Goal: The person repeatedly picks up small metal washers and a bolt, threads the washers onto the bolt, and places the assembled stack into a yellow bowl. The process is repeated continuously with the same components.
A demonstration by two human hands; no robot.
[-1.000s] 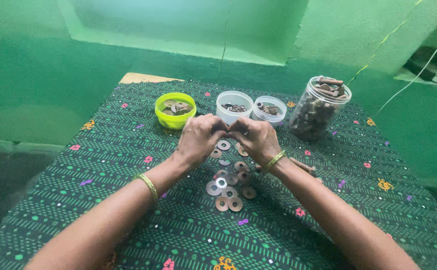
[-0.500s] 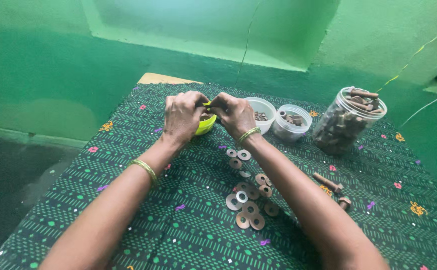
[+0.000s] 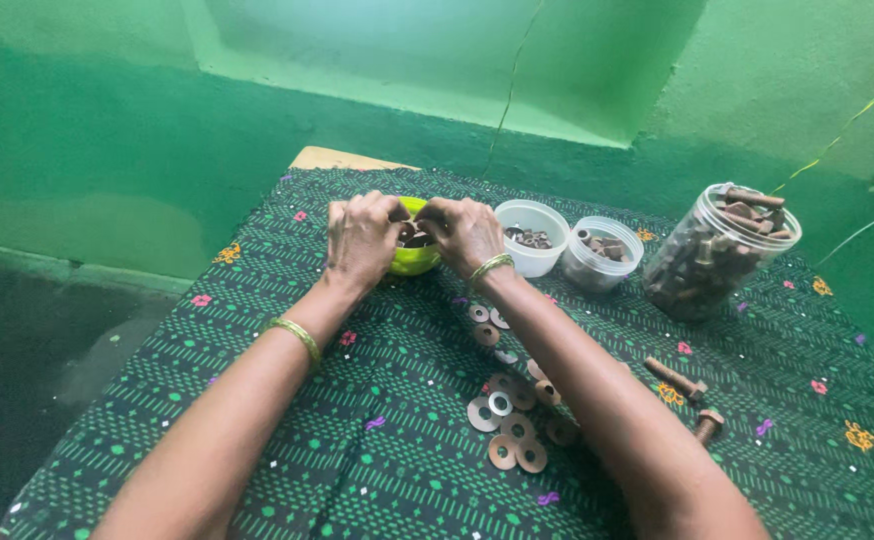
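Observation:
My left hand and my right hand are held together over a small yellow-green bowl at the far side of the table. Their fingertips pinch a small dark metal piece between them, right above the bowl. The piece is mostly hidden by my fingers. A gold bangle sits on each wrist. A scatter of rusty washers lies on the green patterned cloth under my right forearm.
Right of the bowl stand two white cups with rusty parts and a clear plastic jar of bolts. Two loose bolts lie on the right. A green wall rises behind the table.
Both hands moved from above the washers away to the left, to the yellow-green bowl. The view has shifted closer and leftward with them.

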